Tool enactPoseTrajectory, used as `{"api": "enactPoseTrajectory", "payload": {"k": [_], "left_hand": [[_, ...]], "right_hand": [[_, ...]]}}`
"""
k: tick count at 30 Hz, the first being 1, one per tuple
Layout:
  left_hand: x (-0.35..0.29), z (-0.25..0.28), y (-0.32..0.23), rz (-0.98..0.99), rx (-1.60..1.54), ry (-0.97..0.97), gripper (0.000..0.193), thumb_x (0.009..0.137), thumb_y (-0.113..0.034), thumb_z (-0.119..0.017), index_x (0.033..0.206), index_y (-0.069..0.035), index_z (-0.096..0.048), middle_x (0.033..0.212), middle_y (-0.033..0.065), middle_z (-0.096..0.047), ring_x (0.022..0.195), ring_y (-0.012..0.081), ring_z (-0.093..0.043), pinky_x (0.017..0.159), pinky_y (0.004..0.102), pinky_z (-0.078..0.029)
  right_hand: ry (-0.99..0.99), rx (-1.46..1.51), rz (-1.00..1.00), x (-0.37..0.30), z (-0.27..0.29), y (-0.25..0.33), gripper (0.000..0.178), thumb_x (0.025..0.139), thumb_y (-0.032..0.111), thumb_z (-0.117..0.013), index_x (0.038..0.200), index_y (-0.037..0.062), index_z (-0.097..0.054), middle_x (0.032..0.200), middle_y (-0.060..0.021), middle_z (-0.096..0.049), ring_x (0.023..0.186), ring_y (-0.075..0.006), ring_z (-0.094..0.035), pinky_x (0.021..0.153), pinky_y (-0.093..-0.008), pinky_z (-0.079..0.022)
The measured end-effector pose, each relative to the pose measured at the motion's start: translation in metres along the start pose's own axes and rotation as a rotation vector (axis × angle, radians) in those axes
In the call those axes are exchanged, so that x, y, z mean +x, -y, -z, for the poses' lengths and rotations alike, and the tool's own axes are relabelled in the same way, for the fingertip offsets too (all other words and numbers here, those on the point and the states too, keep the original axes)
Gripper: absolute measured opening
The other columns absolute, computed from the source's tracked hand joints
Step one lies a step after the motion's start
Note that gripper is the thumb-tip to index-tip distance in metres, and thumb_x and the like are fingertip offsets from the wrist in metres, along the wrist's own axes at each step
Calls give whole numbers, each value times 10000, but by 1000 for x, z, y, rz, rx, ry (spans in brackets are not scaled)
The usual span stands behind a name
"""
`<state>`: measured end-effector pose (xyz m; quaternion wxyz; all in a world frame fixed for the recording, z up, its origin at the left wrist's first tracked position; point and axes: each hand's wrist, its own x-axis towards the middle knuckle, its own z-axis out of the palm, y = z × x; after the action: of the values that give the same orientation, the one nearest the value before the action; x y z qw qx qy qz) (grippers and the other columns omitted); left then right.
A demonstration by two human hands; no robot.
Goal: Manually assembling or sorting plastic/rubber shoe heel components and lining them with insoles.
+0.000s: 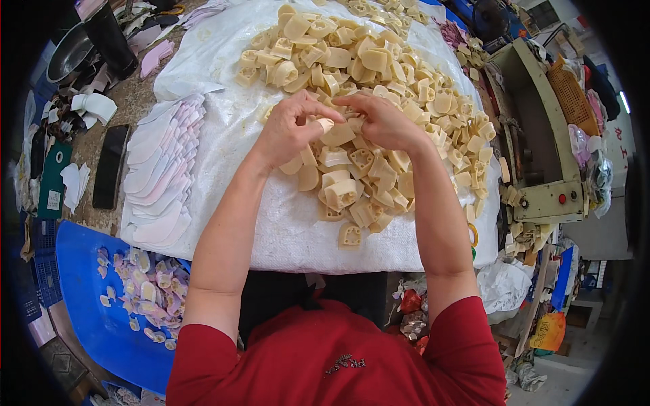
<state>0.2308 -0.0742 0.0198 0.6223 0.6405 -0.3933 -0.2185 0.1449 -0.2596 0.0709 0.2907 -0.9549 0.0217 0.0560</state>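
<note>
The left hand (298, 125) and right hand (384, 122) curl half-closed, any grip impossible to tell, over pieces (374, 59) heaped centrally beside overlapped cutouts (162, 169), probably for easy reach.

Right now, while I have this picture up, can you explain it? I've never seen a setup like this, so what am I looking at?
There is no robot here. One wide fisheye camera, worn on a person's head, looks down, so straight edges bend near the rim. The red shirt at the bottom is the wearer's.

The bare left hand and right hand meet over a pile of cream-coloured molded pieces on a white sheet. Their fingers are close together, but I can't tell whether they grip a piece.

To the left lie overlapping pale flat cutouts and a dark phone. Below them, a blue tub holds small pink and cream bits.
</note>
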Motion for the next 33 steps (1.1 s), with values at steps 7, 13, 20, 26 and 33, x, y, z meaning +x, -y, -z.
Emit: {"api": "enactPoseTrajectory", "payload": {"k": [7, 13, 20, 26, 33], "left_hand": [[-12, -45, -23, -314, 306, -57, 238, 669, -40, -618, 882, -103, -703, 941, 72, -486, 893, 206, -510, 797, 323, -445], [-4, -62, -30, -447, 579, -121, 300, 756, -138, -628, 1053, -113, -659, 963, 93, -493, 961, 238, -526, 855, 335, -433], [20, -52, -26, -432, 167, -341, 414, 959, -349, -447, 1267, -79, -514, 998, 92, -567, 947, 192, -536, 840, 310, -426], [3, -65, -52, -146, -144, -37, 423, 985, -431, -370, 1156, -58, -471, 953, 94, -626, 825, 184, -611, 732, 323, -472], [-3, -96, -39, -317, 17, -225, 328, 793, -3, -506, 1104, -62, -421, 908, 202, -548, 862, 394, -564, 714, 449, -450]], "right_hand": [[-570, 7, 183, -11, -9, -29, 350, 771, -38, -526, 1111, 27, -576, 958, -116, -593, 837, -270, -584, 758, -346, -465], [-808, 460, -21, -26, 24, -11, 233, 962, 138, -485, 1142, 23, -579, 866, -14, -566, 724, -96, -489, 648, -234, -424], [-626, 670, 22, -53, 4, 8, 247, 980, 172, -457, 1147, 44, -586, 865, -5, -581, 701, -78, -492, 632, -208, -416], [-618, 1012, 46, -60, -10, 27, 293, 970, 311, -491, 1085, 57, -580, 865, 8, -570, 687, -63, -483, 609, -203, -406], [-1028, 104, -57, -62, -21, 22, 280, 910, 257, -558, 771, 25, -485, 595, -72, -482, 520, -172, -446, 501, -311, -365]]}}
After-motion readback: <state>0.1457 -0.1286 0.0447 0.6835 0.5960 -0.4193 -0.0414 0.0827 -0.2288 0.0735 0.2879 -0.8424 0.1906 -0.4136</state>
